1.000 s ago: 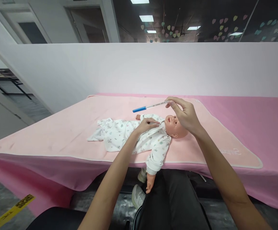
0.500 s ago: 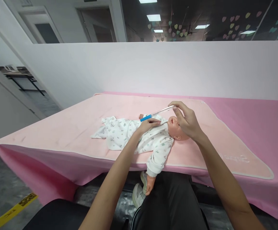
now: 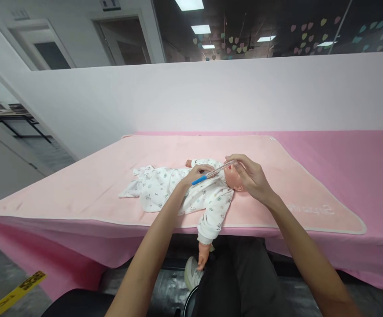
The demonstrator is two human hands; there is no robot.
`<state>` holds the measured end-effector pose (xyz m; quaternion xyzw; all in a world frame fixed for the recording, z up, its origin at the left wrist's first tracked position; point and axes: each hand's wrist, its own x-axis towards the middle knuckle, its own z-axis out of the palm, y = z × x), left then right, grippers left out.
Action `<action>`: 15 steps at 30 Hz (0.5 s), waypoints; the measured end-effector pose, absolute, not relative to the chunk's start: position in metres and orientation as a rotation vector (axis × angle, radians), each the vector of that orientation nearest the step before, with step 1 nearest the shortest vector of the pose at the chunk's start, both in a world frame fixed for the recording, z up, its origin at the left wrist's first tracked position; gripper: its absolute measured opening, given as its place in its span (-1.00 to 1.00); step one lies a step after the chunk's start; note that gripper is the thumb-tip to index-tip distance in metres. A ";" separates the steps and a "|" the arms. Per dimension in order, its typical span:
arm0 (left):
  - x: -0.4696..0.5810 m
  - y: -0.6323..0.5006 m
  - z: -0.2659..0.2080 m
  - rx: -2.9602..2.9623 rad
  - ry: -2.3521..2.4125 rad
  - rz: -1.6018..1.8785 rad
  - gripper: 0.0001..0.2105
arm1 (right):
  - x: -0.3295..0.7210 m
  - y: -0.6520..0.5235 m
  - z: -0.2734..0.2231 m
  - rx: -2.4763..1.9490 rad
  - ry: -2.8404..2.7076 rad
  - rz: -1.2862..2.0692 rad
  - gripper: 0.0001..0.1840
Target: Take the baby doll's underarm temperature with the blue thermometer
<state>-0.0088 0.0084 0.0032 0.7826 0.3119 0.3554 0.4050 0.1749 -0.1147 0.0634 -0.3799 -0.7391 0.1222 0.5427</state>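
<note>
A baby doll (image 3: 171, 185) in a white printed outfit lies on its back, its head (image 3: 233, 178) to the right. One doll arm (image 3: 204, 255) hangs over the table's front edge. Above the chest, my right hand (image 3: 252, 178) pinches the clear end of a glass thermometer (image 3: 216, 171); its blue end slants down to the left. That hand partly covers the doll's head. My left hand (image 3: 200, 171) rests on the doll's chest, fingers stretched out over the clothing, just behind the thermometer. Its fingertips are partly hidden.
A pale pink mat (image 3: 95, 176) with a white border covers much of the table, over a darker pink cloth (image 3: 343, 167). Behind stands a white wall (image 3: 211, 97) with windows above. My legs (image 3: 244, 277) are under the front edge.
My right hand has lowered the thermometer toward the doll's chest and face. My left hand has stayed on the chest. The whole view has shifted slightly.
</note>
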 end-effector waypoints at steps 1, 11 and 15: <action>-0.009 0.010 0.004 1.991 0.734 0.862 -0.86 | 0.177 -0.118 0.060 -0.904 -1.742 0.293 -0.71; -0.010 0.019 0.000 2.121 0.827 0.907 -0.76 | 0.252 -0.183 -0.037 -1.390 -1.492 0.085 -0.72; -0.012 0.017 0.001 2.152 0.915 0.883 -0.75 | 0.275 -0.191 -0.057 -1.524 -1.491 -0.003 -0.68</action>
